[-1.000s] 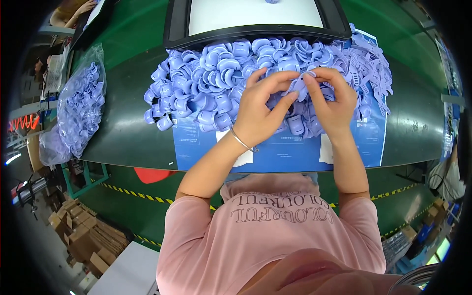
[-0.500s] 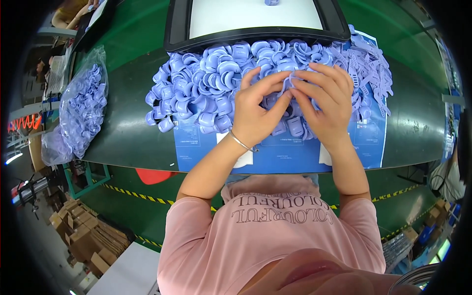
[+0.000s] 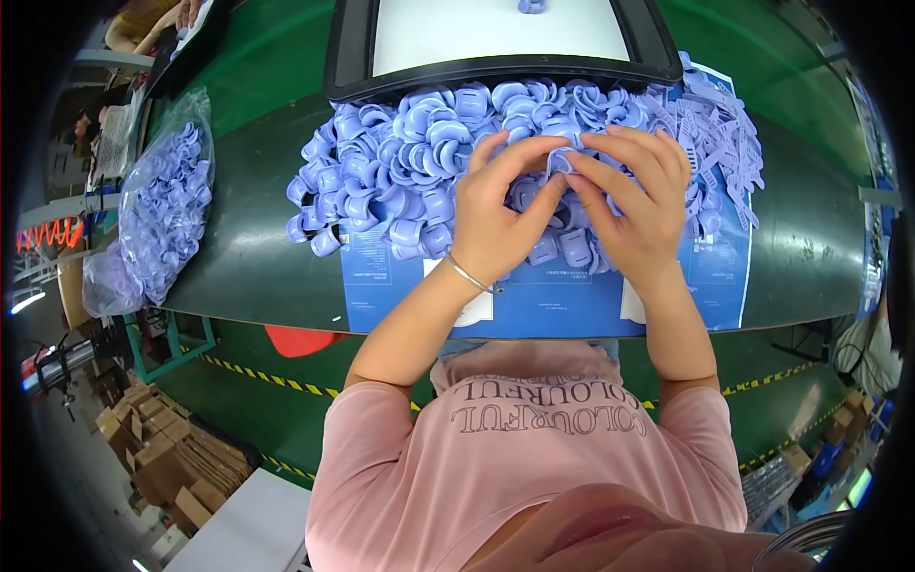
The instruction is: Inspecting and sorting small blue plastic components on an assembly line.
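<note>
Between the fingertips of both hands is a small lavender-blue plastic piece (image 3: 560, 162), its curved face partly showing. My left hand (image 3: 503, 208) pinches it from the left with thumb and forefinger, and a metal bangle circles that wrist. From the other side, the thumb and forefinger of my right hand (image 3: 637, 202) close on the same piece, the other fingers bent above. Under and behind the hands spreads a heap of curved lavender-blue plastic pieces (image 3: 419, 143). Flat slotted strips (image 3: 720, 133) of the same colour lie heaped to the right.
Beyond the heap stands a black-rimmed tray (image 3: 505, 67) with a white base and one blue piece at its far side. A clear bag (image 3: 167, 210) of similar parts rests at the left. Blue printed sheets (image 3: 562, 310) cover part of the dark table (image 3: 810, 229).
The plastic piece has turned between my fingertips, from a thin edge to more of its curved face. Both hands stay in nearly the same place.
</note>
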Motion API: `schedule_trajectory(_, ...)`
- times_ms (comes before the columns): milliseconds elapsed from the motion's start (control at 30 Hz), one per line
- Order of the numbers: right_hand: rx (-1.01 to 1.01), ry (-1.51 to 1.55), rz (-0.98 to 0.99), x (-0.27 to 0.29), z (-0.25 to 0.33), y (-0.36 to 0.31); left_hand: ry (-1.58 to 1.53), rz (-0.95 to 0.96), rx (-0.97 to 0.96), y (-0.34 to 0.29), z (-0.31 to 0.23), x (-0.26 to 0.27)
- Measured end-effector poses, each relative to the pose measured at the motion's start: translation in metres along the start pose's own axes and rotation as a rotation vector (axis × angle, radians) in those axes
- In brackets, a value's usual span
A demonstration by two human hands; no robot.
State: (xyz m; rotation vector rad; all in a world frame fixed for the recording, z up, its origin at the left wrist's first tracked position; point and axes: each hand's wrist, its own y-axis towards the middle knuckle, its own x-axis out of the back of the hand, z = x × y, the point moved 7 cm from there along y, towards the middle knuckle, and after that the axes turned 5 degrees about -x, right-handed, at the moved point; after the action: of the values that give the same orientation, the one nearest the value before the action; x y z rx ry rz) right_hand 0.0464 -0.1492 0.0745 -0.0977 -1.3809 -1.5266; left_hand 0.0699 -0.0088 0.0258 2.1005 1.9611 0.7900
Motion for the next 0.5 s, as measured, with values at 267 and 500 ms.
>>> schedule_trajectory(267, -0.034, -0.018, 0.024, -0.004, -0.003, -0.002, 0.026, -0.035, -0.043, 0.001, -0.004, 0.003)
schedule_trajectory(500, -0.154, 0.256, 0.122, -0.007, -0.016, 0.000, 0.042, -0.022, -0.083, 0.001, -0.009, 0.004)
